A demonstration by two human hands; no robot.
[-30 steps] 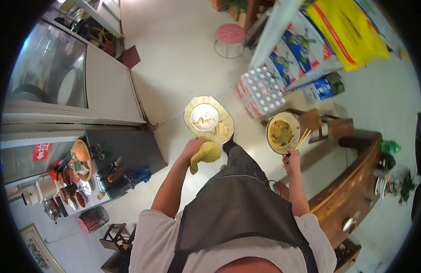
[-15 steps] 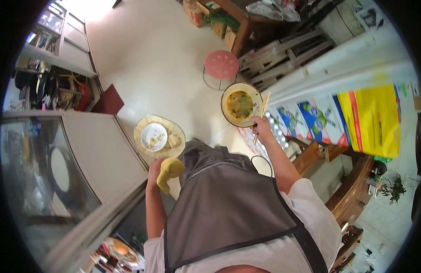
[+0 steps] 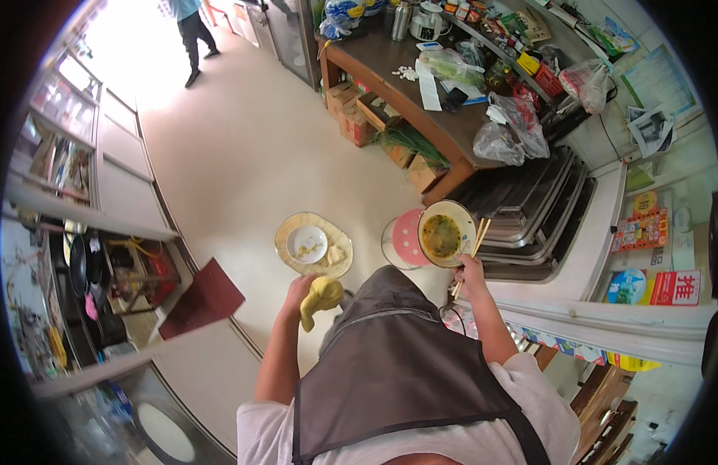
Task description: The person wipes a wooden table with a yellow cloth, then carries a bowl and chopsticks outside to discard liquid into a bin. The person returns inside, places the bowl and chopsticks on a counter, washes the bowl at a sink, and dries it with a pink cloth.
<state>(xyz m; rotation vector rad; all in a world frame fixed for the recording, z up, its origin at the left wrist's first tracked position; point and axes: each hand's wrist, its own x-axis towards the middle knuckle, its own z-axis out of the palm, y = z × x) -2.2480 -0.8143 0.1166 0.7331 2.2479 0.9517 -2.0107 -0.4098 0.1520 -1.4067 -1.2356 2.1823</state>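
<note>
My left hand [image 3: 300, 290] is closed on the near rim of a shallow oval woven basket [image 3: 284, 226], with a bunched yellow cloth [image 3: 322, 301] hanging at the same hand. Inside the basket sit a white bowl [image 3: 315, 232] with a few yellowish food bits and, beside it, some pale pieces [image 3: 337, 256]. On the other side, my right hand [image 3: 471, 273] grips a round bowl [image 3: 466, 219] of yellowish soup with green bits. A pair of wooden chopsticks [image 3: 481, 237] is held along that bowl's right side, in the same hand. My fingertips under both vessels are hidden.
A pink round stool [image 3: 407, 239] stands just left of the soup bowl. Ahead right is a cluttered wooden table [image 3: 374, 56], with stacked metal trays [image 3: 529, 209] near it. White cabinets [image 3: 126, 167] and a dark red board [image 3: 202, 301] line the left. Far ahead, a person [image 3: 195, 35] stands.
I have moved forward: the table and metal trays have come into fuller view, and a person now shows far ahead. Both hands keep hold of the basket, cloth, soup bowl and chopsticks.
</note>
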